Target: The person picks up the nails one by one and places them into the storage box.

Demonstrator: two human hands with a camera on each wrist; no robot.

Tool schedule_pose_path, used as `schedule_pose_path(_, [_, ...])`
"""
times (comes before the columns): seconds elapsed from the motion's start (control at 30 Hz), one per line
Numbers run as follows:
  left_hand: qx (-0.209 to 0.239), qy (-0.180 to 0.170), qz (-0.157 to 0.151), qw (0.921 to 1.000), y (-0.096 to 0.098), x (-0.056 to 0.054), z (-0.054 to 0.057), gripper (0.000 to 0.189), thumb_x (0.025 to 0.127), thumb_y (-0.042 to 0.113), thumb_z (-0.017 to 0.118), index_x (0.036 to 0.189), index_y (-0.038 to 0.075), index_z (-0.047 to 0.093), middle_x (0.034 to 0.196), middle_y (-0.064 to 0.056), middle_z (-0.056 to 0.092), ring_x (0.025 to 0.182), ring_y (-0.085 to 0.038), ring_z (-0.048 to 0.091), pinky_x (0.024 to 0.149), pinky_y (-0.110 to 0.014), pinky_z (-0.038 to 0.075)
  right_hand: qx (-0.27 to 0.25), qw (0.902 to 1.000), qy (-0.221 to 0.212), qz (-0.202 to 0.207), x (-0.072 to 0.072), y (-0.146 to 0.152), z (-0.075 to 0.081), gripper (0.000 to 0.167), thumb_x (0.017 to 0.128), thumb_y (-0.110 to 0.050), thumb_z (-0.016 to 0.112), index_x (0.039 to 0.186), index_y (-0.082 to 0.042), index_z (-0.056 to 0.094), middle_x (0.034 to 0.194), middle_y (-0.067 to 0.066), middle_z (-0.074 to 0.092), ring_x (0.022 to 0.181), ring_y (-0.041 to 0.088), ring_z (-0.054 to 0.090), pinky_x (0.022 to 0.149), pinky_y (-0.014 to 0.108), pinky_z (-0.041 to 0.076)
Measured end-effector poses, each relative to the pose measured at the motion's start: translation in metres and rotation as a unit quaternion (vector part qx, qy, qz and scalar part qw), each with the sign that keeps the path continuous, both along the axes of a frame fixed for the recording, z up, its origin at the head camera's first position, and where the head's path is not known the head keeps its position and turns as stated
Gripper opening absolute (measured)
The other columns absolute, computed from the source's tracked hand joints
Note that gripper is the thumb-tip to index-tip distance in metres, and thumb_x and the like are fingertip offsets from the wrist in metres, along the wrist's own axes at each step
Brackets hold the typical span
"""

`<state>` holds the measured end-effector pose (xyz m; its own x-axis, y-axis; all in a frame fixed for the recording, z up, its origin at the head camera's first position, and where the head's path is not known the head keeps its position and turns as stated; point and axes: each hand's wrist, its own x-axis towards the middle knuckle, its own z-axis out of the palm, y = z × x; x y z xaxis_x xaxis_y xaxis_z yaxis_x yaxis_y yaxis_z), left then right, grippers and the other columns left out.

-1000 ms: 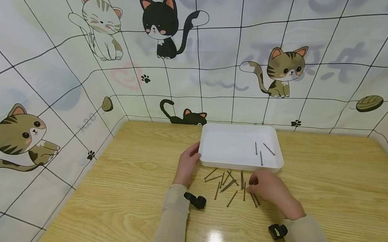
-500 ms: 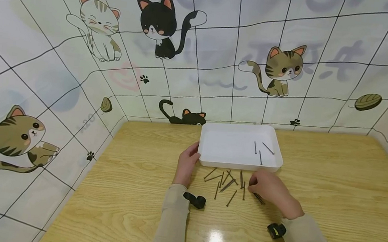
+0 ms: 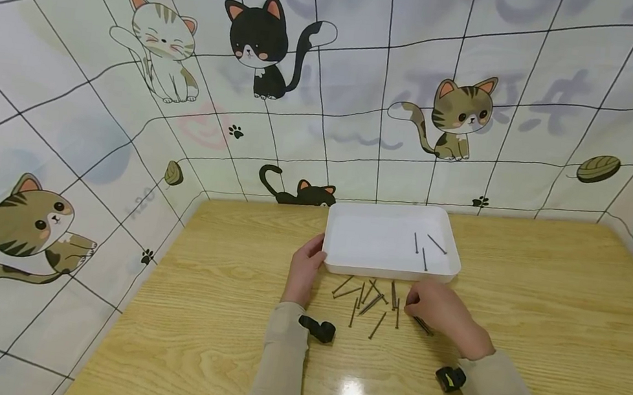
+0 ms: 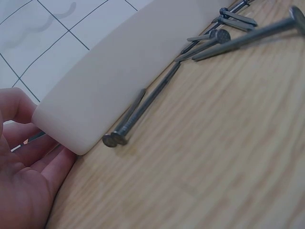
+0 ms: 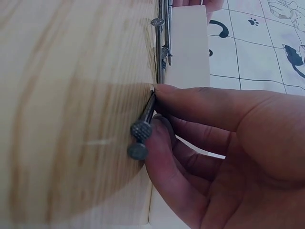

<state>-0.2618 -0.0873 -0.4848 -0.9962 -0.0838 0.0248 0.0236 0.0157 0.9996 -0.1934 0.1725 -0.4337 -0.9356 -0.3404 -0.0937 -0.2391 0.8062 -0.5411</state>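
A white tray (image 3: 373,238) lies on the table, with three nails (image 3: 425,259) at the right of its floor. My left hand (image 3: 302,275) holds the tray's near left corner, its fingers (image 4: 47,151) against the outer wall. In front of the tray, my right hand (image 3: 444,308) is low over the table. Its thumb and forefinger pinch at two nails (image 5: 142,129), whose heads stick out between them in the right wrist view. The fingers hide the nails' other ends. Several loose nails (image 3: 377,325) are scattered between the hands, some crossing each other.
The wood-grain table (image 3: 206,341) reaches back to a wall covering (image 3: 363,98) printed with cats and grid lines. In the left wrist view, several nails (image 4: 152,98) lie close along the tray's front wall.
The two nails at my right fingers have swung their heads to the right and lie more under the hand. My left hand and the tray have stayed in place.
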Motion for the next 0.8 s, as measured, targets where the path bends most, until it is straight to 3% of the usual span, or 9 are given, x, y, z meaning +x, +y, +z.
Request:
schedule_pose_path(0.37, [-0.008, 0.004, 0.001, 1.0000, 0.0004, -0.0004, -0.0006, 0.046, 0.084, 0.007, 0.049, 0.129, 0.014, 0.050, 0.126, 0.000, 0.051, 0.116, -0.012, 0.044, 0.096, -0.034, 0.034, 0.004, 0.9997, 0.023, 0.003, 0.0025, -0.0004, 0.0016, 0.004, 0.075, -0.008, 0.063, 0.078, -0.008, 0.065, 0.077, -0.002, 0.058, 0.065, 0.011, 0.049, 0.059, 0.031, 0.042])
schedule_pose_path(0.63, [-0.008, -0.007, 0.001, 0.9999, 0.0003, 0.0007, -0.0005, 0.046, 0.084, 0.007, 0.049, 0.129, 0.015, 0.050, 0.126, 0.002, 0.051, 0.116, -0.010, 0.044, 0.096, -0.032, 0.034, 0.019, 0.9996, -0.003, 0.021, 0.0044, 0.0010, 0.0059, 0.013, 0.073, -0.007, 0.068, 0.085, -0.008, 0.064, 0.082, 0.001, 0.059, 0.071, 0.014, 0.052, 0.062, 0.033, 0.043])
schedule_pose_path(0.8, [-0.002, -0.006, 0.000, 1.0000, -0.0002, 0.0014, 0.0004, 0.045, 0.084, 0.007, 0.049, 0.129, 0.015, 0.050, 0.126, 0.002, 0.051, 0.116, -0.011, 0.044, 0.096, -0.032, 0.034, 0.027, 0.9988, -0.002, 0.040, 0.0061, 0.0026, 0.0086, 0.015, 0.072, -0.001, 0.066, 0.086, -0.008, 0.062, 0.081, 0.001, 0.059, 0.069, 0.013, 0.052, 0.059, 0.030, 0.043])
